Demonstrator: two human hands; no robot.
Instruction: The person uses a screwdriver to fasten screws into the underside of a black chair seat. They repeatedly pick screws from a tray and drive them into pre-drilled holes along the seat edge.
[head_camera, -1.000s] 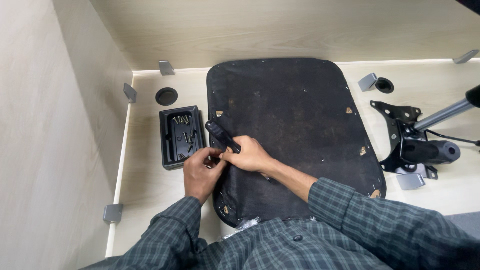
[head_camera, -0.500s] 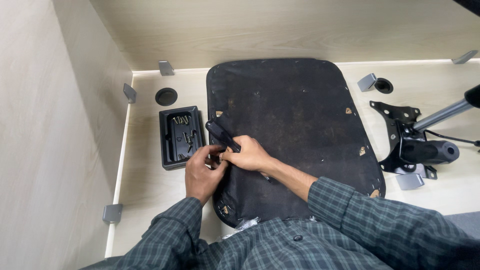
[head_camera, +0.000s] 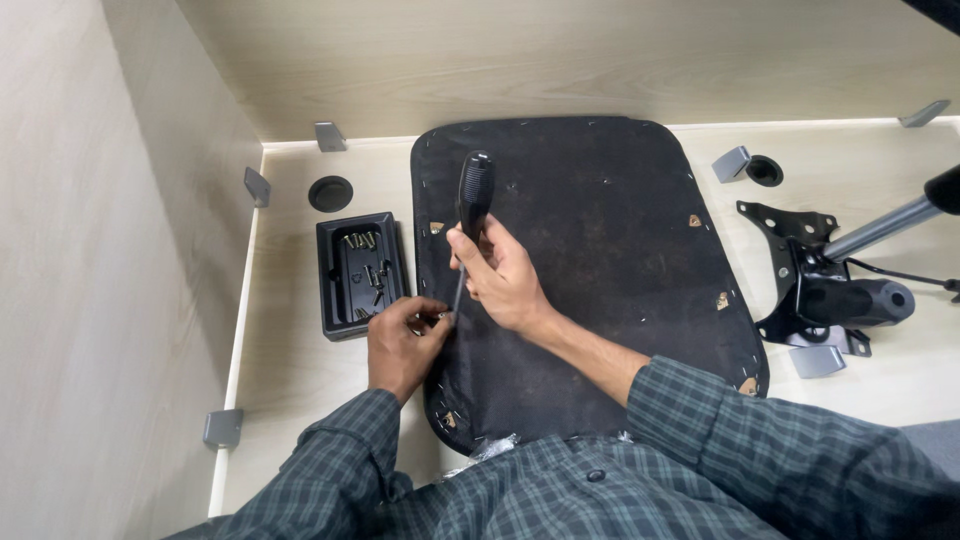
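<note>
Head view, looking straight down: a black seat pad lies underside up on the pale wood bench, its fabric stapled around the rim. Right hand is wrapped closed around the lower part of a screwdriver with a black handle; the tool stands nearly upright, handle top tilted slightly away from the person, thin shaft running down to the left edge of the pad. Left hand is curled at that same edge, fingertips pinched together right at the shaft tip (something small and metallic seems held there, too small to tell what). The two hands sit just beside each other, nearly touching. Immediately left of the pad, a black tray rests on the bench with several small screws loose inside it. Above the tray, a round black cable hole is set in the bench surface; a second one sits near the pad's upper right corner. Right of the pad, well apart from the hands, lies a black metal chair mechanism with a chrome cylinder angled up toward the right edge. Small grey brackets are fixed along the bench edges and walls. Both forearms wear dark plaid sleeves.
</note>
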